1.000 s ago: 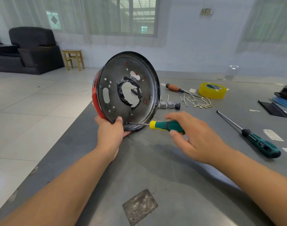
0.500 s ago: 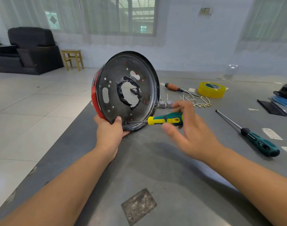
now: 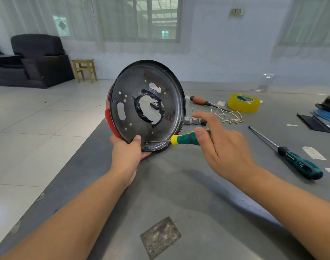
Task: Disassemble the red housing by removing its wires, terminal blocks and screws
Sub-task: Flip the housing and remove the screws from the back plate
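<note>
Housing [image 3: 147, 107] stands on edge at the surface's [image 3: 198, 194] near-left side, dark plate toward the camera, red rim behind. Left hand [image 3: 127, 156] cups the lower rim, thumb on the plate. Right hand [image 3: 222, 145]: thumb and fingertips pinch the screwdriver [image 3: 186, 139] handle, index finger lifted and extended. Tip sits at a screw [image 3: 147, 142] near the plate's bottom edge.

Judgement: unscrewing step. Keep the shaft in line with the screw, push inward while twirling, brace the rim hard so the housing doesn't roll.

Wires [image 3: 228, 117] and terminal blocks [image 3: 195, 121] lie behind.
</note>
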A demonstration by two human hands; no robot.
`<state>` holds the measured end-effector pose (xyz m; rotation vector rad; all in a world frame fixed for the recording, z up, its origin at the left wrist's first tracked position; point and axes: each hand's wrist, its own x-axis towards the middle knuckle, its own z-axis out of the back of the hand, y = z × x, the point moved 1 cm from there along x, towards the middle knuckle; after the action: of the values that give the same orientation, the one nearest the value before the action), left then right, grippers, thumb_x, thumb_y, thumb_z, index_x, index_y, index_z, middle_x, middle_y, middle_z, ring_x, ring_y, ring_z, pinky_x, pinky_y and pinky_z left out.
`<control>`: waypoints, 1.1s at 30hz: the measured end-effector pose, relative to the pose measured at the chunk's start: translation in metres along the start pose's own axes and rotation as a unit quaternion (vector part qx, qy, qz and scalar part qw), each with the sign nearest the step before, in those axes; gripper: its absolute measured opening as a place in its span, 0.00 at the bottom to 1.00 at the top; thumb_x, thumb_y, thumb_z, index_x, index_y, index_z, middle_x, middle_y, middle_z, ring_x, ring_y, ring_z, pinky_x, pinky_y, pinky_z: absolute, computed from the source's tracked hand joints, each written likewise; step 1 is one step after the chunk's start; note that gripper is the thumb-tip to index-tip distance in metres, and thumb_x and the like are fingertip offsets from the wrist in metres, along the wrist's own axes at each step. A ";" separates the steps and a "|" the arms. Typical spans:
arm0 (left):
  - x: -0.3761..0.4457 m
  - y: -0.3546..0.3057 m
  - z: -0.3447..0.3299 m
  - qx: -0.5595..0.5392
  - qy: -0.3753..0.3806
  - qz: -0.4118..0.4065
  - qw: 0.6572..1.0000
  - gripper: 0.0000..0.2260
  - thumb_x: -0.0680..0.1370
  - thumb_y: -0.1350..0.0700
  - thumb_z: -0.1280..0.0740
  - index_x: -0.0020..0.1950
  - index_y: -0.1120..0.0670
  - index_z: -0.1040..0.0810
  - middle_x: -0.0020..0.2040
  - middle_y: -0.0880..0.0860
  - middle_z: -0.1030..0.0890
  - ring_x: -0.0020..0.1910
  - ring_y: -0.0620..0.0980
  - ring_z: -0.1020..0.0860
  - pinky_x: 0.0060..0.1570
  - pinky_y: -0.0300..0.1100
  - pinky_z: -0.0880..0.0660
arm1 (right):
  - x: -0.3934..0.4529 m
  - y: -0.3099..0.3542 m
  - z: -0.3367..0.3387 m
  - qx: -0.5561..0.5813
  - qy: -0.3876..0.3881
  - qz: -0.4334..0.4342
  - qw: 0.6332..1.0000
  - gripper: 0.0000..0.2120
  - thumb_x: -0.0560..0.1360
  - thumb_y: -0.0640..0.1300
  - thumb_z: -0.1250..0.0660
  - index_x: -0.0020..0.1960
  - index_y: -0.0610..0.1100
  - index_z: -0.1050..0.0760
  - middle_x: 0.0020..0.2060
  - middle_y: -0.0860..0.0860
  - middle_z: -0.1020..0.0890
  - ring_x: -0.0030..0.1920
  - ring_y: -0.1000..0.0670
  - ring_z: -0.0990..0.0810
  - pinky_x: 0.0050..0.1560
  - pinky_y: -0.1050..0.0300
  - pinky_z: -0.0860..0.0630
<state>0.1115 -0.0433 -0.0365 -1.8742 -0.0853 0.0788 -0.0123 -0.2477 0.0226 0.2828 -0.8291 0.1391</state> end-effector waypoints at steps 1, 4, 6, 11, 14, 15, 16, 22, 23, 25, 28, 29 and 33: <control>0.000 0.000 0.000 0.000 0.001 0.000 1.000 0.15 0.84 0.63 0.35 0.68 0.54 0.36 0.66 0.50 0.25 0.58 0.50 0.18 0.49 0.53 0.14 | 0.000 0.001 -0.001 0.038 0.006 0.004 0.999 0.16 0.82 0.58 0.47 0.68 0.56 0.37 0.29 0.57 0.29 0.29 0.56 0.30 0.30 0.55 0.36; -0.001 -0.001 0.000 -0.003 0.002 0.001 1.000 0.16 0.84 0.64 0.35 0.68 0.54 0.36 0.67 0.51 0.25 0.59 0.51 0.18 0.49 0.54 0.14 | -0.004 0.002 0.002 0.158 0.039 0.060 0.985 0.21 0.74 0.45 0.37 0.65 0.50 0.37 0.46 0.53 0.27 0.46 0.56 0.27 0.46 0.67 0.32; -0.002 -0.001 0.000 0.000 0.002 0.001 1.000 0.17 0.84 0.64 0.35 0.69 0.55 0.36 0.68 0.51 0.26 0.59 0.51 0.19 0.50 0.54 0.14 | -0.005 0.002 0.003 0.168 0.044 0.066 0.983 0.20 0.75 0.46 0.36 0.65 0.49 0.37 0.49 0.51 0.26 0.47 0.53 0.26 0.48 0.62 0.28; -0.002 -0.001 0.000 0.001 0.004 -0.002 1.000 0.17 0.84 0.64 0.35 0.70 0.55 0.36 0.67 0.51 0.25 0.57 0.49 0.18 0.48 0.53 0.14 | 0.002 0.007 0.004 -0.007 -0.009 0.001 1.000 0.16 0.82 0.60 0.48 0.63 0.51 0.35 0.26 0.58 0.32 0.27 0.52 0.31 0.28 0.56 0.39; -0.002 -0.001 -0.001 -0.001 0.001 -0.001 1.000 0.17 0.84 0.64 0.35 0.70 0.55 0.36 0.66 0.51 0.25 0.56 0.49 0.18 0.48 0.53 0.14 | 0.001 0.008 0.009 0.098 0.024 0.077 0.992 0.18 0.74 0.49 0.38 0.62 0.48 0.35 0.42 0.54 0.29 0.41 0.54 0.32 0.41 0.59 0.34; -0.003 -0.002 -0.001 -0.002 0.001 -0.001 1.000 0.17 0.84 0.64 0.35 0.71 0.55 0.36 0.66 0.51 0.25 0.56 0.49 0.18 0.48 0.53 0.14 | 0.000 0.008 0.010 0.105 0.029 0.087 0.990 0.19 0.73 0.49 0.38 0.63 0.48 0.36 0.46 0.54 0.29 0.44 0.52 0.31 0.44 0.59 0.32; -0.003 -0.002 -0.001 -0.001 0.002 -0.001 1.000 0.18 0.84 0.64 0.35 0.71 0.55 0.36 0.67 0.51 0.25 0.56 0.49 0.18 0.48 0.53 0.14 | 0.000 0.008 0.011 0.094 0.026 0.077 0.992 0.19 0.75 0.52 0.38 0.64 0.49 0.36 0.44 0.56 0.29 0.42 0.52 0.29 0.43 0.57 0.31; -0.002 -0.001 -0.001 0.001 0.005 -0.002 1.000 0.17 0.85 0.63 0.35 0.70 0.55 0.36 0.67 0.51 0.25 0.57 0.49 0.18 0.50 0.56 0.15 | 0.002 0.005 0.009 0.103 0.043 0.051 0.992 0.17 0.77 0.51 0.39 0.65 0.51 0.37 0.37 0.56 0.28 0.37 0.54 0.28 0.36 0.60 0.35; -0.002 -0.001 -0.001 0.003 0.005 -0.003 1.000 0.17 0.85 0.63 0.35 0.70 0.55 0.36 0.68 0.52 0.25 0.58 0.50 0.18 0.51 0.56 0.15 | 0.002 0.004 0.011 0.132 0.057 0.078 0.987 0.21 0.74 0.47 0.36 0.65 0.49 0.36 0.44 0.53 0.27 0.43 0.54 0.28 0.42 0.62 0.33; -0.002 0.000 -0.001 0.007 0.005 -0.006 1.000 0.17 0.85 0.63 0.35 0.70 0.54 0.36 0.67 0.51 0.25 0.57 0.50 0.18 0.50 0.56 0.15 | 0.000 0.003 0.013 0.130 0.057 0.093 0.986 0.23 0.73 0.48 0.35 0.65 0.48 0.37 0.51 0.53 0.28 0.49 0.55 0.29 0.48 0.64 0.33; 0.000 0.001 0.000 0.003 0.003 -0.005 1.000 0.18 0.84 0.63 0.35 0.71 0.53 0.36 0.66 0.49 0.24 0.57 0.49 0.18 0.48 0.53 0.14 | 0.002 0.007 0.008 0.021 0.003 0.010 1.000 0.21 0.79 0.64 0.45 0.63 0.51 0.38 0.32 0.60 0.28 0.31 0.57 0.31 0.32 0.57 0.37; 0.000 0.001 0.000 0.000 0.003 -0.005 1.000 0.18 0.84 0.63 0.34 0.71 0.53 0.36 0.65 0.49 0.24 0.57 0.49 0.18 0.47 0.53 0.14 | 0.002 0.006 0.006 0.021 0.006 -0.007 1.000 0.19 0.80 0.64 0.46 0.62 0.52 0.38 0.28 0.59 0.31 0.27 0.55 0.33 0.29 0.56 0.38; 0.000 0.000 0.000 -0.004 0.004 -0.006 1.000 0.16 0.84 0.63 0.35 0.69 0.53 0.35 0.65 0.49 0.24 0.56 0.49 0.18 0.47 0.53 0.14 | 0.001 0.003 0.009 0.113 0.065 0.060 0.990 0.23 0.72 0.48 0.33 0.63 0.51 0.39 0.46 0.55 0.30 0.43 0.57 0.28 0.41 0.67 0.33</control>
<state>0.1110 -0.0432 -0.0370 -1.8815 -0.0920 0.0623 -0.0185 -0.2474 0.0298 0.4322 -0.7012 0.3616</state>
